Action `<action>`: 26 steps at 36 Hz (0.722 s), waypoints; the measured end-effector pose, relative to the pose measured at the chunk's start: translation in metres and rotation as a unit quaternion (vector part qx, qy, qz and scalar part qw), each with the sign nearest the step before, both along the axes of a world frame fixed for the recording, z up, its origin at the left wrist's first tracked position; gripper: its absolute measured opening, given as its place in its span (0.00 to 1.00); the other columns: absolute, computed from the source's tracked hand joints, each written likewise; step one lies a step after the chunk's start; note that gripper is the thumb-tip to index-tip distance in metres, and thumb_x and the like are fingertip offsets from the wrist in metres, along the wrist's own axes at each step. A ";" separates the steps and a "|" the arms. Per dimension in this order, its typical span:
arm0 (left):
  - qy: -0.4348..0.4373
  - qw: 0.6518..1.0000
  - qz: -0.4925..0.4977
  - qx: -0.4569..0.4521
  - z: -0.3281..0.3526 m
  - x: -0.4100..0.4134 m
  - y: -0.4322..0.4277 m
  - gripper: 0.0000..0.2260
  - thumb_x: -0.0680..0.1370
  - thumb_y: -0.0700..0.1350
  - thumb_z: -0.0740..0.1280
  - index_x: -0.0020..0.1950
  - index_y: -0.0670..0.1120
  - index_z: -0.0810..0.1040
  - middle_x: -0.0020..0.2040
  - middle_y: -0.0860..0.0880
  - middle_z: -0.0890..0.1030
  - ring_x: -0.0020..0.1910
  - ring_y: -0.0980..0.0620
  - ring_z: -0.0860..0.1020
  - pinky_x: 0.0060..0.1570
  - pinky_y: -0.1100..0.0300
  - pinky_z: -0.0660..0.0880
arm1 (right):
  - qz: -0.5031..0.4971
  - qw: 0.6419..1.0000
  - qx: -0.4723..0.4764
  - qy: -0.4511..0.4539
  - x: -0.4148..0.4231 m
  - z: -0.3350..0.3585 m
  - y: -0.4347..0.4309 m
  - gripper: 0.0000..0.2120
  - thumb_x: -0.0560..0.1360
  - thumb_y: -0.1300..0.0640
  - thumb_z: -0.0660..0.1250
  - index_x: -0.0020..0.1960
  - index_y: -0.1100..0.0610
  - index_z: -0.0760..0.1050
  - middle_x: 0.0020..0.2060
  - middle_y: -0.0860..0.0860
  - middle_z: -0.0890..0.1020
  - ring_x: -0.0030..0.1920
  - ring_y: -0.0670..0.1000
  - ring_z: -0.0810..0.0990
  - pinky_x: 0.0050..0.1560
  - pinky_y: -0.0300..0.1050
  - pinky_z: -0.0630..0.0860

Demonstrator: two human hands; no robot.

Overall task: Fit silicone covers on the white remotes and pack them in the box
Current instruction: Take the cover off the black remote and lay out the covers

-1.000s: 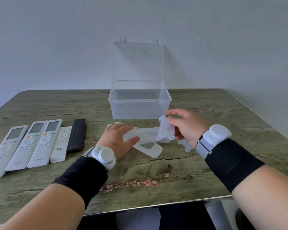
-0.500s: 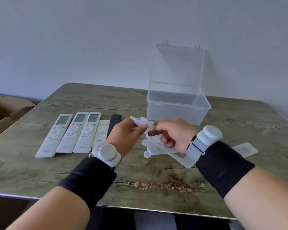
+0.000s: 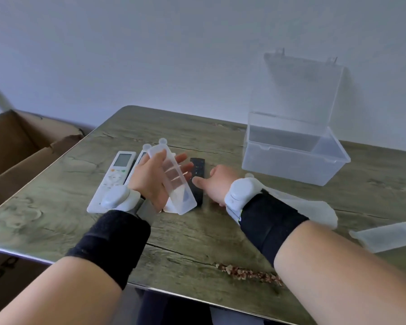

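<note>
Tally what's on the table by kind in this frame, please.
White remotes: 2 in plain view; the left hand may hide more
Black remote: 1
Silicone covers: 3, one in the left hand's grip
Clear box: 1
Total: 7

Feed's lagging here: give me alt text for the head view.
Left hand holds a silicone cover over the white remotes; right hand is beside the black remote. The open box stands far right on the table, spare covers in front of it.
</note>
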State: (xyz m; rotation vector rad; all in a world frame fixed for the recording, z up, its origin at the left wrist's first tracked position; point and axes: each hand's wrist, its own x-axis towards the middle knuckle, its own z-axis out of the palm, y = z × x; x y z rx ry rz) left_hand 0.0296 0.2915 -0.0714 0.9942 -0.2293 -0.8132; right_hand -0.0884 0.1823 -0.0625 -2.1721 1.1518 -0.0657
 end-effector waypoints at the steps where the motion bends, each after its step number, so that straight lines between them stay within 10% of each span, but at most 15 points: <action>1: 0.002 1.000 -0.002 0.000 -0.002 0.002 0.001 0.05 0.87 0.48 0.58 0.59 0.52 0.72 0.54 0.36 0.86 0.51 0.34 0.86 0.47 0.38 0.83 | 0.003 1.000 -0.005 0.016 0.007 -0.001 0.001 0.21 0.76 0.39 0.66 0.38 0.56 0.71 0.31 0.52 0.78 0.33 0.57 0.77 0.41 0.47 0.73; 9: 0.052 0.998 0.002 0.045 -0.013 0.010 0.000 0.28 0.84 0.66 0.51 0.67 0.47 0.76 0.55 0.42 0.87 0.49 0.42 0.87 0.39 0.47 0.84 | 0.011 0.999 0.013 0.037 0.024 -0.005 -0.006 0.19 0.76 0.45 0.69 0.35 0.53 0.66 0.31 0.50 0.71 0.37 0.54 0.71 0.38 0.45 0.67; 17: 0.066 0.997 -0.013 0.025 -0.014 -0.003 -0.022 0.28 0.84 0.66 0.52 0.62 0.46 0.79 0.52 0.42 0.88 0.48 0.43 0.88 0.42 0.47 0.84 | -0.091 0.973 0.119 -0.173 -0.018 0.004 -0.022 0.14 0.64 0.50 0.72 0.44 0.59 0.80 0.38 0.56 0.86 0.40 0.60 0.85 0.38 0.48 0.76; 21: 0.075 0.997 -0.033 0.016 -0.015 -0.029 -0.051 0.25 0.84 0.65 0.52 0.61 0.49 0.79 0.53 0.42 0.87 0.51 0.41 0.87 0.51 0.42 0.82 | -0.101 0.923 0.211 -0.306 -0.056 0.006 -0.040 0.14 0.68 0.56 0.69 0.52 0.54 0.71 0.48 0.60 0.84 0.38 0.60 0.87 0.41 0.67 0.83; 26: 0.088 0.994 -0.061 0.008 -0.019 -0.058 -0.088 0.27 0.84 0.64 0.51 0.67 0.47 0.76 0.56 0.39 0.86 0.55 0.38 0.86 0.51 0.41 0.83 | -0.066 0.940 0.136 -0.306 -0.092 -0.002 -0.054 0.12 0.72 0.49 0.67 0.53 0.47 0.68 0.46 0.54 0.84 0.31 0.49 0.81 0.31 0.46 0.79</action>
